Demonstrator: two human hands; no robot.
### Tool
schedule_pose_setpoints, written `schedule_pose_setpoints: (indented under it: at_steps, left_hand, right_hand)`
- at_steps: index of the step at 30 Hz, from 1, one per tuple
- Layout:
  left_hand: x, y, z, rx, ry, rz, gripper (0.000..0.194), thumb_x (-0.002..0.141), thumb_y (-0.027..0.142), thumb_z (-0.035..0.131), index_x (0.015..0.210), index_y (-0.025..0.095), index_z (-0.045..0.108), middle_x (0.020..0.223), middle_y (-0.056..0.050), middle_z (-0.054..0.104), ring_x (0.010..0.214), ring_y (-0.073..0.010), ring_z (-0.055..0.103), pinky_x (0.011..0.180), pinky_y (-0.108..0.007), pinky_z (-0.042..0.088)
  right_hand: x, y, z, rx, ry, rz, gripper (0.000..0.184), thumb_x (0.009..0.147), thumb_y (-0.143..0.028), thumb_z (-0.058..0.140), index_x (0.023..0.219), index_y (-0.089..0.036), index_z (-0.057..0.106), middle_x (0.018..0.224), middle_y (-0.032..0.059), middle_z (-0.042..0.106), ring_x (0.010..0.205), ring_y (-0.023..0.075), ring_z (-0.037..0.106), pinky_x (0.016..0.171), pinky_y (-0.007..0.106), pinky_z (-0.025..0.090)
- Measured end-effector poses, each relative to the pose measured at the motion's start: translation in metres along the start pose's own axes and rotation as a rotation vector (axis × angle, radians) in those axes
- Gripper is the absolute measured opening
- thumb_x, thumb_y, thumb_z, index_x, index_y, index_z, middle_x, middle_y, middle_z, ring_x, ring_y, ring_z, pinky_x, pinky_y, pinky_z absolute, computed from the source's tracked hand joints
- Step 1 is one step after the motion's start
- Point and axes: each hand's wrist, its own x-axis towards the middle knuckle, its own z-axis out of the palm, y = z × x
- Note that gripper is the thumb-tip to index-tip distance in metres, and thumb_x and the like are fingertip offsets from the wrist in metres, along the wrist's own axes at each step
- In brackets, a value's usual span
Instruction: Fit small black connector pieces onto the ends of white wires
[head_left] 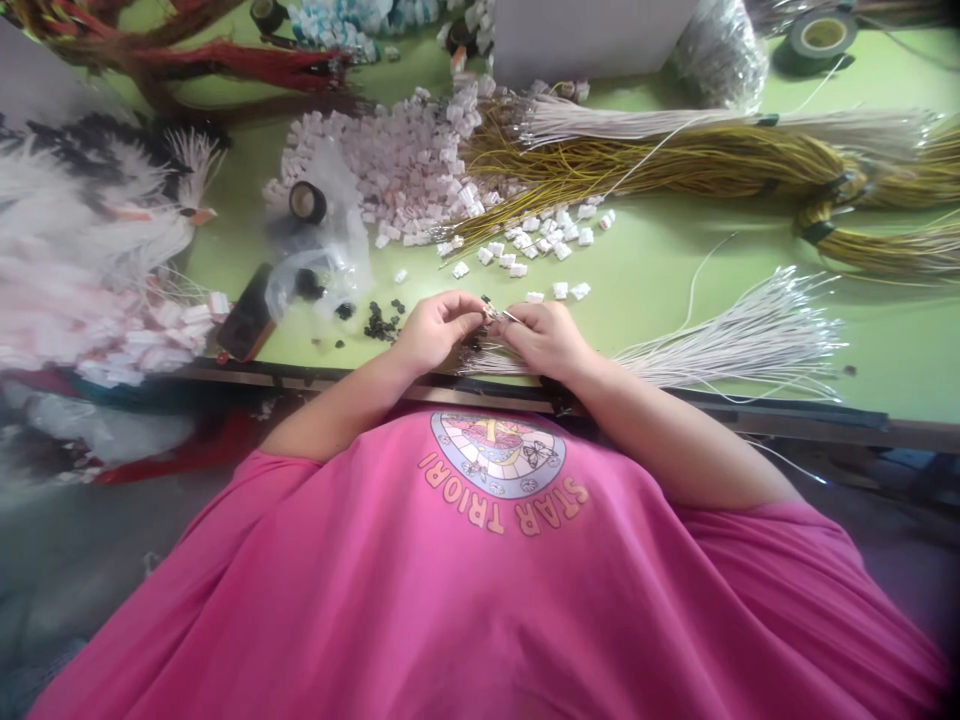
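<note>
Near the table's front edge, my two hands meet fingertip to fingertip. The thumb and forefinger of my left hand (441,330) pinch a small pale connector housing (489,313), partly covered by the fingers. My right hand (547,338) is closed right beside it, pinching a thin wire end whose tip shows light between the fingers. A bundle of white wires (720,345) lies under and to the right of my right hand. Small black pieces (381,323) are scattered just left of my left hand. Loose white connector housings (551,235) lie beyond both hands.
A large heap of white housings (405,160) covers the back middle. Yellow wire bundles (675,170) stretch along the back right, near a tape roll (821,35). At left are another tape roll (307,202), a plastic bag (341,220), a dark phone-like object (247,315) and piled white-wired parts (90,250).
</note>
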Motion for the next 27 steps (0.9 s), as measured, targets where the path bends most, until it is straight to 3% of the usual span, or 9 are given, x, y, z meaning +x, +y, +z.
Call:
schedule_pose_setpoints:
  at_steps: [4,7,11,18,27]
  left_hand:
    - [0.0004,-0.0013,0.0018,-0.015,-0.019,0.049,0.018,0.072,0.028,0.071,0.081,0.015,0.065,0.078,-0.002,0.067,0.073,-0.0124,0.061,0.073,-0.026,0.049]
    - [0.0007,-0.0016,0.0013,0.006,0.001,0.039,0.02,0.071,0.03,0.072,0.081,0.015,0.064,0.077,-0.001,0.066,0.071,-0.0128,0.06,0.073,-0.027,0.049]
    - [0.0001,-0.0019,0.0002,0.025,0.014,0.038,0.023,0.071,0.033,0.072,0.083,0.015,0.064,0.082,-0.002,0.067,0.076,-0.0139,0.061,0.077,-0.029,0.049]
    - [-0.0019,-0.005,-0.0022,0.041,0.002,0.057,0.029,0.075,0.042,0.069,0.087,0.016,0.061,0.086,-0.003,0.066,0.079,-0.0145,0.061,0.08,-0.03,0.047]
    - [-0.0011,-0.0067,-0.003,0.043,0.004,0.07,0.017,0.075,0.028,0.068,0.085,0.016,0.061,0.087,-0.003,0.067,0.08,-0.0141,0.062,0.082,-0.031,0.048]
  right_hand:
    - [0.0009,-0.0039,-0.0022,0.111,-0.049,0.07,0.026,0.074,-0.033,0.05,0.065,-0.012,0.065,0.054,-0.0006,0.05,0.056,0.0105,0.044,0.055,0.025,0.034]
    - [0.0004,-0.0043,-0.002,0.14,-0.012,0.101,0.02,0.072,-0.03,0.052,0.071,-0.013,0.062,0.052,-0.0034,0.046,0.052,0.0094,0.04,0.053,0.025,0.032]
    - [0.0001,-0.0031,-0.0005,0.109,0.067,0.069,0.014,0.067,-0.023,0.05,0.075,-0.015,0.059,0.057,-0.003,0.051,0.056,0.0108,0.044,0.057,0.025,0.035]
    - [-0.001,-0.0064,-0.0033,0.158,0.037,0.081,0.013,0.063,-0.022,0.052,0.067,-0.014,0.061,0.057,-0.0015,0.054,0.056,0.0105,0.046,0.057,0.025,0.036]
    - [-0.003,-0.0075,-0.0051,0.196,0.035,0.107,0.016,0.066,-0.023,0.051,0.066,-0.012,0.063,0.053,-0.0014,0.052,0.053,0.0093,0.044,0.052,0.024,0.036]
